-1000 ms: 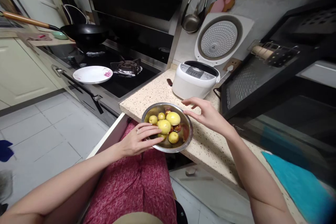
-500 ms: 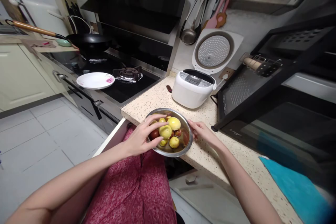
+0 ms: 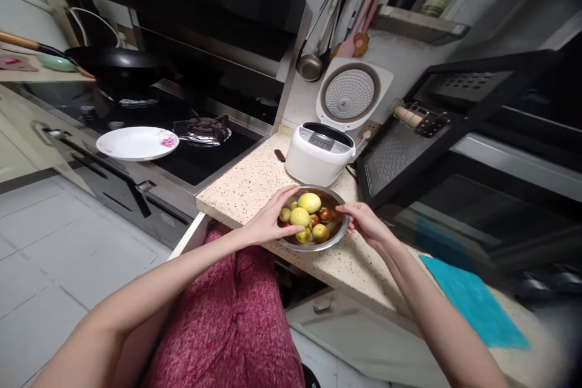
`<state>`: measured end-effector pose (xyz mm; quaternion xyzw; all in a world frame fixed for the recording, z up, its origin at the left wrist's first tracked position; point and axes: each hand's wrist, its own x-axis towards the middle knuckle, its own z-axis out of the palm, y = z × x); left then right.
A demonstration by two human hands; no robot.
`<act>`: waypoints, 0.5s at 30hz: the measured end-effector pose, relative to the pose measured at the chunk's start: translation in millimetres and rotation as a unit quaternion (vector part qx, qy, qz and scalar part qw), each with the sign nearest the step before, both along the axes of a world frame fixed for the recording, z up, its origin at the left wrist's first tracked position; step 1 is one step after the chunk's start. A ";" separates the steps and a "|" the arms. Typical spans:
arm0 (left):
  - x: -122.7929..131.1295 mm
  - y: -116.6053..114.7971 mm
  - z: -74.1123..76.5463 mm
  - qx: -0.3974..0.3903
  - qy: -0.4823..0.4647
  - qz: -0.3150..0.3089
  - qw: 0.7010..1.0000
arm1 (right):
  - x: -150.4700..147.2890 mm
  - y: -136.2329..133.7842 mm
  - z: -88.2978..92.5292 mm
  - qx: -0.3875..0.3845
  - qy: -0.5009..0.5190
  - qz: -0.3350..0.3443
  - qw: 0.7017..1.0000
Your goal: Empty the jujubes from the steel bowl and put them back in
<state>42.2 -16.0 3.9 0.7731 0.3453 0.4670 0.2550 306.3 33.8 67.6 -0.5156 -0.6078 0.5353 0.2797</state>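
Note:
A round metal bowl (image 3: pixel 339 233) is at the counter's front edge, with several yellow-green fruits (image 3: pixel 300 217) and smaller reddish-brown ones (image 3: pixel 325 214) in it. The small fruits look like jujubes, and the bottom seems to hold water. My left hand (image 3: pixel 273 218) spans the bowl's left side, its fingers along the rim and its thumb reaching over the edge beside the fruit. On the opposite side, my right hand (image 3: pixel 364 223) pinches the rim between thumb and fingers. I cannot tell whether the bowl rests fully on the counter.
Behind the bowl stands a white rice cooker (image 3: pixel 318 160), lid raised. A flowered white plate (image 3: pixel 136 144) and a black wok (image 3: pixel 118 66) are on the stove (image 3: pixel 195 163). To the right are a black oven (image 3: pixel 477 194) and a teal cloth (image 3: pixel 473 300). A drawer (image 3: pixel 191 236) is pulled out.
My left hand has moved from above the fruit onto the bowl's left rim. The bowl has shifted rightward, nearer the rice cooker, with my right hand at its rim. The view has turned slightly right.

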 end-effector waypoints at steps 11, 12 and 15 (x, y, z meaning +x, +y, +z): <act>-0.1 52.4 -24.7 -0.089 -0.065 -0.077 0.991 | -1.9 13.5 49.5 -0.017 -0.045 -0.068 0.997; -0.5 53.9 -25.5 -0.094 -0.063 -0.081 0.990 | -2.5 14.4 53.4 -0.017 -0.053 -0.071 0.996; -0.3 53.3 -23.8 -0.094 -0.052 -0.081 0.991 | -5.1 18.5 64.6 -0.009 -0.101 -0.072 0.992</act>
